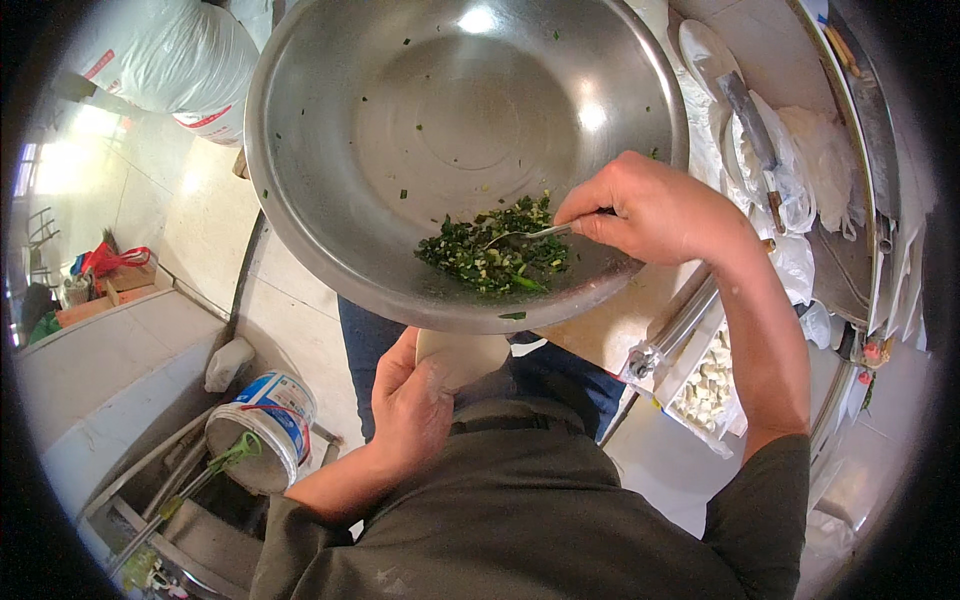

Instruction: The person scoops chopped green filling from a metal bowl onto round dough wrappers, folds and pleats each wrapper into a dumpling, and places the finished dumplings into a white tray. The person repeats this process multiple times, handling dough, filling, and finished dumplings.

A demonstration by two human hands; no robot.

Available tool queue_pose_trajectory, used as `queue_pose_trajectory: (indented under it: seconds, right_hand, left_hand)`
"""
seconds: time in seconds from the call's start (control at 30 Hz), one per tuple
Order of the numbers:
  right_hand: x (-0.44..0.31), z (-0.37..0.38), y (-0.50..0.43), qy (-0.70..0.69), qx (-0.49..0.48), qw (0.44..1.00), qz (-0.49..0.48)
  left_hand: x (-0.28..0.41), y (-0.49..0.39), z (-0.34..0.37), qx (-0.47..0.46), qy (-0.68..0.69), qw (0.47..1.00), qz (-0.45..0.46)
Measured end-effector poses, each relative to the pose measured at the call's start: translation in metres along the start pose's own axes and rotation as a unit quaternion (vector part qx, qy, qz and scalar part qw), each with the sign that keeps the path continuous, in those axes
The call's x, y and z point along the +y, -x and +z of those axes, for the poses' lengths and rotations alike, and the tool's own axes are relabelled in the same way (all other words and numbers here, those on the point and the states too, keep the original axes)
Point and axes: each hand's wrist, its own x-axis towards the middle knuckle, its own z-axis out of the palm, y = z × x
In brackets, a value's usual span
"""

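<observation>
A large stainless steel bowl (pixel 315 172) stands before me, with chopped green filling (pixel 487 251) gathered against its near wall and small green bits scattered over the inside. My right hand (pixel 645 210) reaches over the bowl's right side and pinches the handle of a metal spoon (pixel 551 231); the spoon's head rests in the filling, partly hidden by it. Below the near rim, my left hand (pixel 412 397) holds a flat, pale round dough wrapper (pixel 461 360) between thumb and fingers. The bowl's rim is just above the wrapper.
A tray of small pale pieces (pixel 709 390) lies at the right, beside a metal tube (pixel 675 322). Plastic bags (pixel 814 165) and a knife-like tool (pixel 750 124) are further right. A white plastic bucket (pixel 262 427) stands lower left, and a full white sack (pixel 180 67) sits upper left.
</observation>
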Motion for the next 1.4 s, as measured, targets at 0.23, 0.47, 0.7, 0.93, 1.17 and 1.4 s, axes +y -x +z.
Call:
queue_pose_trajectory:
  seconds: [0.23,0.47,0.7,0.93,1.17,1.4]
  right_hand:
    - [0.007,-0.024,-0.002,-0.059,-0.081,0.995,0.011]
    - [0.006,-0.028,0.006,-0.074,-0.087,0.992,0.047]
    - [0.004,-0.031,0.022,-0.15,-0.052,0.981,0.11]
    - [-0.015,-0.048,0.046,-0.236,0.036,0.96,0.148]
    - [-0.041,-0.037,0.079,-0.304,0.149,0.934,0.113]
    - [-0.051,0.057,0.08,-0.21,0.369,0.899,0.103]
  left_hand:
    - [0.002,0.001,0.007,-0.019,-0.013,1.0,-0.006]
    - [0.012,0.008,0.018,-0.041,-0.053,0.994,-0.081]
    - [0.028,0.025,0.036,-0.069,-0.012,0.997,-0.044]
    - [0.029,0.004,0.064,-0.024,0.047,0.996,0.068]
    - [0.014,-0.043,0.089,-0.044,0.164,0.985,0.029]
    - [0.014,-0.049,0.098,-0.063,0.194,0.978,0.045]
